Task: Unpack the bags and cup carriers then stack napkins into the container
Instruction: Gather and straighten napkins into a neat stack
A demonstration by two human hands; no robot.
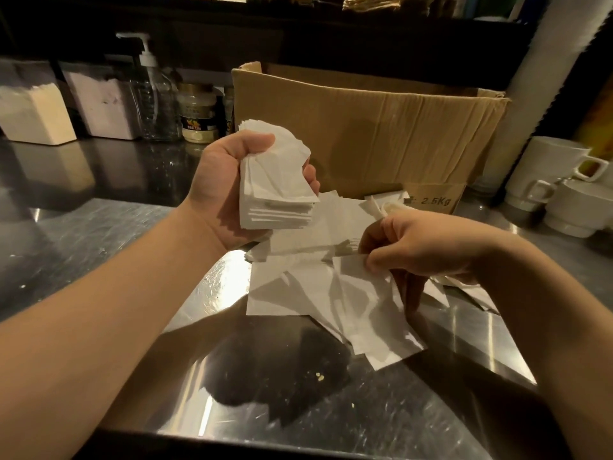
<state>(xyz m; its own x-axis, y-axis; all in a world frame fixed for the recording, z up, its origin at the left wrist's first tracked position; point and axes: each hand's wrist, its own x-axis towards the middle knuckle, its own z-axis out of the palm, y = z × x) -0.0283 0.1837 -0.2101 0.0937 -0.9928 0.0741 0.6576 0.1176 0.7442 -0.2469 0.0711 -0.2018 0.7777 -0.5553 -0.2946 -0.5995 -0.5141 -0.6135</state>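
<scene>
White paper napkin stack (pixel 277 180) held up above steel counter (pixel 99 227), gripped in left hand (pixel 229 184), thumb over top, fingers curled behind. Right hand (pixel 421 247) pinches single napkin (pixel 368 293) by its top edge, lifting it from loose napkins (pixel 298 287) scattered on counter. Cardboard box (pixel 381 127) stands just behind. White mugs (pixel 557 190) at right; pump bottle (pixel 156 94), jars at left rear.

White napkin stack (pixel 278 180) held upright above scattered napkins (pixel 315 287).
</scene>
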